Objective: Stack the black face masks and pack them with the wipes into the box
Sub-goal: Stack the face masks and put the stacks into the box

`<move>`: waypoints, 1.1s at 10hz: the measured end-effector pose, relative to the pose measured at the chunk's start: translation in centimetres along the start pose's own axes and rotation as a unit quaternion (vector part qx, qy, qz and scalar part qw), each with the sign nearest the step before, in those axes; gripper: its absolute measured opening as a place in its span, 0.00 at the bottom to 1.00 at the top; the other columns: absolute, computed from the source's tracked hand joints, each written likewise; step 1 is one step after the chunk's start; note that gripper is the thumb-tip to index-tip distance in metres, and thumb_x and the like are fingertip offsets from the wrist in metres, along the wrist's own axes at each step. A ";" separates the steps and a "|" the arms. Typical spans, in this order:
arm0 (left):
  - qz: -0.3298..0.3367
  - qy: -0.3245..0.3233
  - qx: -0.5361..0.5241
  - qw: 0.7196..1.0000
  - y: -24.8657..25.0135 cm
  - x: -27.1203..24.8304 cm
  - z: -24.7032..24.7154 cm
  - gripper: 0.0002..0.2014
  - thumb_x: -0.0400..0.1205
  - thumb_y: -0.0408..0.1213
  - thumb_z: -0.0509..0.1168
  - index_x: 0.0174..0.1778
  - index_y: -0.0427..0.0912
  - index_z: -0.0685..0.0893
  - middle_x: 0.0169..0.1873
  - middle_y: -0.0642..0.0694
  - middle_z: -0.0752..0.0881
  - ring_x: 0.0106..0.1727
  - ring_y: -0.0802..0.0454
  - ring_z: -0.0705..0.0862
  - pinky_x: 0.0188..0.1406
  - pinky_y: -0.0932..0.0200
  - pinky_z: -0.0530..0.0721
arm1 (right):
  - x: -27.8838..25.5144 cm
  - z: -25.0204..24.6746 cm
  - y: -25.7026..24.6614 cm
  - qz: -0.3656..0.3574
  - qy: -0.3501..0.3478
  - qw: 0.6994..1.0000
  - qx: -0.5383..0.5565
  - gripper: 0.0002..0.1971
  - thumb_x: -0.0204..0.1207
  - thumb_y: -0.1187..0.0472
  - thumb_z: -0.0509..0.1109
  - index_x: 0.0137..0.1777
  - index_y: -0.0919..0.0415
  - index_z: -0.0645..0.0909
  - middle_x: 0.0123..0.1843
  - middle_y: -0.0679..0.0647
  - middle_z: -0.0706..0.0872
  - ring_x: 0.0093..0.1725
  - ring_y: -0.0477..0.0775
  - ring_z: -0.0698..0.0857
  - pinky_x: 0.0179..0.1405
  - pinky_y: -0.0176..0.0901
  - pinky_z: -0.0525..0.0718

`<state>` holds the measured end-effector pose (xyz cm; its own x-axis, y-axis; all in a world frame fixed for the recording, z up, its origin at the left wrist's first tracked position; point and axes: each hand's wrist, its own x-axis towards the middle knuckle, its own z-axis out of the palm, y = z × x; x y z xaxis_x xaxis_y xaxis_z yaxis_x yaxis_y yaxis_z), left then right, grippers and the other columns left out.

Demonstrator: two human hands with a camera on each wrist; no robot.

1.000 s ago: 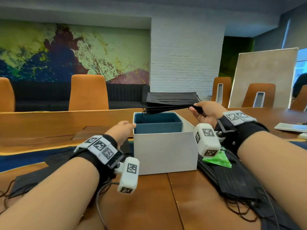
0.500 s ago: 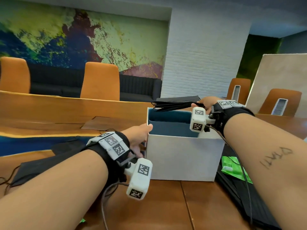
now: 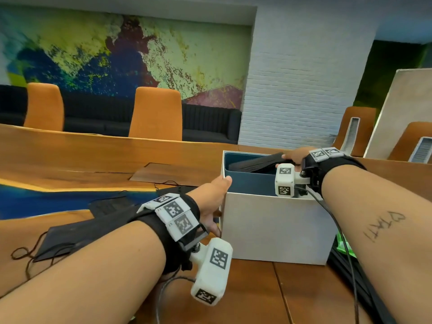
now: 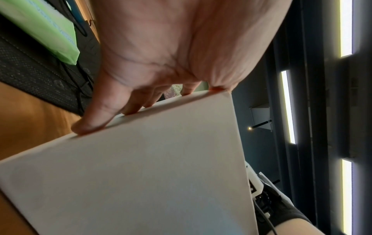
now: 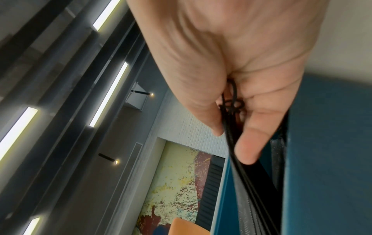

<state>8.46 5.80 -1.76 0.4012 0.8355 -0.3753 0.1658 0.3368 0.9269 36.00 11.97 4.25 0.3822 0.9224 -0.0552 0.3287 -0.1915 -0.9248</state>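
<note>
White box [image 3: 275, 228] with blue lining sits on the wooden table [image 3: 93, 160], open top. Right hand [image 3: 293, 156] is at the box's far right rim, thumb and fingers pinched on a stack of black face masks [image 3: 256, 163]; stack is tilted, its left end down inside the box, its right end up at the rim. Right wrist view: thumb and fingertips [image 5: 253, 143] clamp the mask edges and black ear loops [image 5: 231, 101], blue inner wall right beside them. Left hand [image 3: 214, 199] is against the box's left side wall; left wrist view shows fingers [image 4: 94, 122] fairly straight, tips pressed on the white wall, thumb up at the top corner, nothing wrapped round. More loose black masks [image 3: 74, 232] lie flat on the table left of the box, ear loops trailing. Another dark pile [image 3: 346, 272] lies right of the box under the right forearm, with a green wipes packet [image 3: 341, 244] on it, mostly hidden. Left wrist view shows a green packet [image 4: 48, 28] lying on a dark mask near the box. Orange chairs [image 3: 155, 113] stand behind the table.
</note>
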 end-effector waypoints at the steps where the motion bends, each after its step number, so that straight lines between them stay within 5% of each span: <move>1: 0.004 -0.001 0.004 1.000 -0.2 0.1 0.0 0.30 0.82 0.64 0.53 0.77 0.54 0.63 0.68 0.40 0.75 0.71 0.35 0.72 0.60 0.22 0.73 | 1.0 0.7 0.3 0.001 0.026 0.996 -0.085 0.11 0.77 0.63 0.68 0.59 0.58 0.74 0.63 0.58 0.80 0.60 0.58 0.84 0.54 0.47 0.86; 2: 0.007 -0.003 0.001 1.000 -0.3 0.2 0.0 0.30 0.82 0.63 0.53 0.77 0.54 0.62 0.67 0.41 0.75 0.69 0.36 0.72 0.59 0.22 0.73 | 1.6 0.8 0.4 0.001 0.062 0.968 -0.243 0.12 0.80 0.54 0.66 0.59 0.59 0.80 0.57 0.57 0.85 0.58 0.60 0.85 0.60 0.48 0.82; 3: 0.012 -0.006 -0.003 1.000 -0.3 0.1 0.0 0.29 0.83 0.63 0.52 0.77 0.53 0.62 0.65 0.42 0.76 0.65 0.39 0.73 0.58 0.23 0.74 | 0.3 1.5 -0.5 -0.003 0.065 0.956 -0.286 0.12 0.81 0.54 0.66 0.52 0.63 0.81 0.58 0.61 0.85 0.53 0.61 0.84 0.57 0.48 0.82; 4: 0.013 -0.005 -0.002 1.000 -0.3 -0.1 0.1 0.28 0.83 0.62 0.51 0.77 0.53 0.62 0.61 0.43 0.76 0.63 0.40 0.73 0.51 0.28 0.78 | -0.3 1.9 -1.3 0.020 0.062 0.978 -0.197 0.12 0.80 0.55 0.67 0.55 0.63 0.77 0.60 0.63 0.82 0.50 0.60 0.82 0.54 0.48 0.82; 5: 0.011 -0.002 -0.005 1.000 -0.2 -0.1 0.1 0.28 0.83 0.62 0.51 0.76 0.53 0.63 0.59 0.43 0.78 0.62 0.39 0.74 0.51 0.29 0.77 | -0.5 1.0 -1.9 0.025 0.042 0.989 -0.137 0.25 0.75 0.56 0.71 0.70 0.63 0.74 0.68 0.61 0.79 0.56 0.59 0.82 0.43 0.50 0.86; 6: 0.015 0.004 -0.008 1.000 -0.2 -0.2 0.2 0.27 0.84 0.62 0.50 0.75 0.52 0.64 0.54 0.43 0.79 0.60 0.40 0.75 0.53 0.29 0.76 | 0.1 -0.7 -2.4 0.022 0.035 0.997 -0.059 0.31 0.69 0.55 0.73 0.73 0.60 0.72 0.70 0.58 0.76 0.52 0.57 0.81 0.32 0.45 0.82; 8: 0.013 0.027 0.000 1.000 0.1 -1.0 0.5 0.24 0.84 0.60 0.52 0.69 0.49 0.68 0.58 0.39 0.80 0.63 0.38 0.77 0.62 0.25 0.72 | -6.1 -1.5 -5.9 -0.008 0.056 0.997 0.059 0.12 0.80 0.51 0.65 0.49 0.61 0.79 0.56 0.61 0.79 0.48 0.56 0.83 0.55 0.54 0.82; 9: 0.022 0.047 0.012 0.999 0.7 -2.1 1.0 0.18 0.86 0.54 0.52 0.63 0.45 0.72 0.59 0.37 0.82 0.62 0.38 0.79 0.65 0.28 0.73 | -8.9 -2.8 -6.5 -0.040 0.041 0.994 0.089 0.11 0.82 0.53 0.63 0.46 0.60 0.78 0.52 0.59 0.80 0.45 0.53 0.82 0.54 0.49 0.83; 11: 0.055 0.096 0.002 0.994 1.5 -3.8 1.7 0.20 0.86 0.46 0.56 0.73 0.42 0.68 0.69 0.37 0.77 0.69 0.39 0.76 0.71 0.34 0.71 | -15.9 -6.3 -4.7 -0.064 0.011 0.996 0.053 0.11 0.82 0.52 0.63 0.52 0.61 0.79 0.49 0.57 0.82 0.48 0.53 0.82 0.52 0.48 0.83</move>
<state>8.66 2.39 1.02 0.2385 0.9344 -0.2645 0.1349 0.2379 0.9619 33.78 -3.95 11.83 0.3625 0.9290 0.0741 0.2831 -0.0340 -0.9585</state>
